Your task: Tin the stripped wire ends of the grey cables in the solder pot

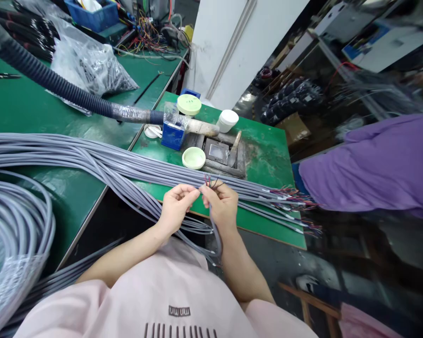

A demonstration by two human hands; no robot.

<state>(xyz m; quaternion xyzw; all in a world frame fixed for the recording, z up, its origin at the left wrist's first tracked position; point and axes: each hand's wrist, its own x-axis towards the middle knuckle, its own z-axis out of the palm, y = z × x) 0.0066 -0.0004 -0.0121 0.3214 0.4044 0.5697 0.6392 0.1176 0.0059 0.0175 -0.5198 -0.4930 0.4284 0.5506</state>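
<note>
Grey cable (216, 237) rises from the lap into the right hand (221, 206), which pinches it near its coloured wire ends (211, 182), while the left hand (176, 204) pinches those wires just beside it. Both hands hover at the near edge of the green bench (268, 141). Beyond them lies the cable bundle (127, 162), then a solder pot (218, 152).

cable bundle (127, 164) across table (268, 141), lid (193, 157) behind, hose (56, 84) left
</note>
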